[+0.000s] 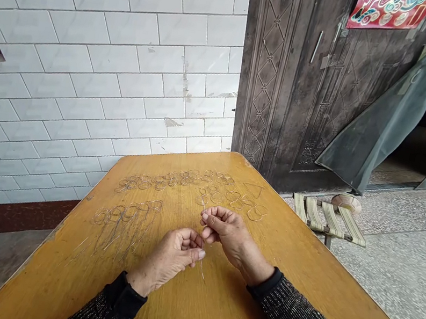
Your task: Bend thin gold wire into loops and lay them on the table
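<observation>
A thin wire [202, 271] runs between my two hands over the middle of the wooden table [255, 297]. My left hand [174, 256] pinches it between thumb and fingers, and its lower end sticks out below. Slightly higher and to the right, my right hand [230, 234] grips the same wire near its upper end, with the fingertips pressed together. Beyond my hands lies a row of bent wire loops [172, 179], and a shorter group of loops [236, 200] sits just past my right hand. Looped wires with long straight tails [128, 216] lie left of my left hand.
A bent wire triangle [255, 190] lies near the table's far right edge. White wall tiles [103, 54] rise behind the table, beside a dark carved door [308, 99]. A folding stool with striped straps [329, 218] stands to the right, near a grey-green curtain [387, 118].
</observation>
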